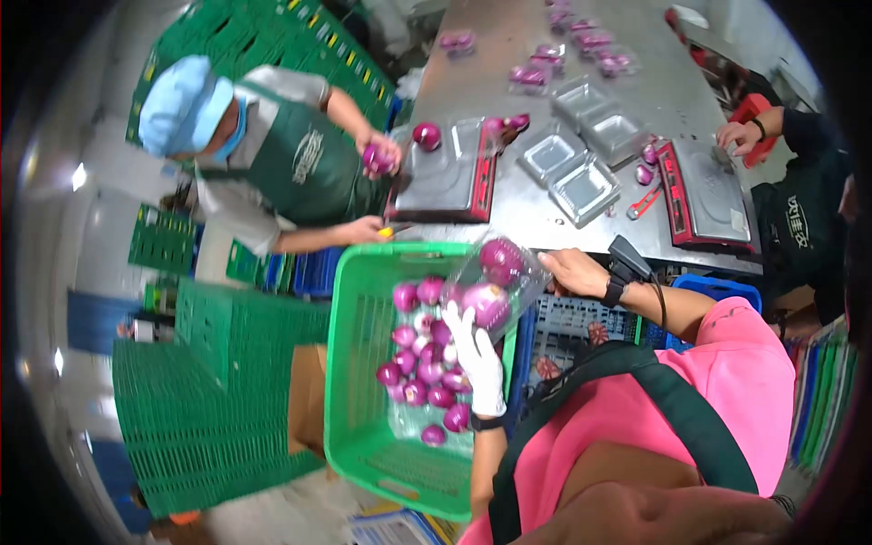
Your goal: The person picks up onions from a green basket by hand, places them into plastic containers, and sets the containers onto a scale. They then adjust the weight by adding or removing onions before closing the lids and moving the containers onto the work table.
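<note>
My left hand [477, 359], in a white glove, has its fingers at the near side of a clear plastic container [522, 295], beside the lower of two purple onions [500, 262] in it. With bare fingers, my right hand [577, 272] grips the container's right edge. The container is tilted above the right rim of a green crate [341, 363]. Inside that crate lie several loose purple onions [415, 392], with clear plastic under some of them.
A metal table [536, 232] bears scales [445, 173], empty clear trays [584, 186], a red tool [643, 203] and packed onions [536, 74]. At left a co-worker [304, 168] holds an onion and a yellow-handled tool. Another person's hand [740, 136] is at right. Green crates [218, 391] stand left.
</note>
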`<move>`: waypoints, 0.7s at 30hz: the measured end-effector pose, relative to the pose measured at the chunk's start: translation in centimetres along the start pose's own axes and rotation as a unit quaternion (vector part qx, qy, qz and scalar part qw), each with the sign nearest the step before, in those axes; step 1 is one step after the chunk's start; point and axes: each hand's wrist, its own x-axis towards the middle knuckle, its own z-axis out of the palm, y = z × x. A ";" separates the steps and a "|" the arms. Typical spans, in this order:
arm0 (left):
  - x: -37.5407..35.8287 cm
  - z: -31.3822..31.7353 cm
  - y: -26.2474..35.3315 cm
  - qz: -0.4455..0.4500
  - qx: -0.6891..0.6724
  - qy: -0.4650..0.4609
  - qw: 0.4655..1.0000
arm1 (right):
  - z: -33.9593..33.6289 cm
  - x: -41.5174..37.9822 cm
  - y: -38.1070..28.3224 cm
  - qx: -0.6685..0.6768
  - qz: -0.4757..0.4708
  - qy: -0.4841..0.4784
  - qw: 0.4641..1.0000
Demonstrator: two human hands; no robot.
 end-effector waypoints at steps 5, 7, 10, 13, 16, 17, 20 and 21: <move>0.5 -0.5 0.1 0.040 0.032 -0.042 0.998 | -1.0 -1.1 -0.8 0.020 0.001 -0.063 0.998; 0.2 -0.5 0.1 0.007 0.012 0.018 1.000 | -0.1 -0.5 1.1 0.077 -0.015 -0.064 0.995; -1.0 -0.1 -0.3 -0.118 -0.065 0.074 0.988 | 0.1 -1.0 1.4 0.077 -0.004 -0.089 0.993; -2.7 -1.2 -2.7 -0.338 -0.191 -0.014 0.921 | 1.3 -1.9 1.7 0.148 0.007 -0.119 0.982; -2.4 -2.0 -4.9 -0.354 -0.272 -0.072 0.892 | 2.1 -1.3 2.2 0.255 0.004 -0.095 0.962; -1.6 -1.3 -2.3 -0.344 -0.298 -0.001 0.890 | 1.8 -1.3 2.3 0.295 0.024 -0.081 0.952; 1.9 0.4 3.9 -0.244 -0.327 0.002 0.913 | -1.5 -0.8 1.5 0.380 0.038 -0.027 0.924; 3.4 2.1 6.0 -0.281 -0.364 0.019 0.888 | -3.3 -0.5 1.3 0.404 0.014 -0.010 0.914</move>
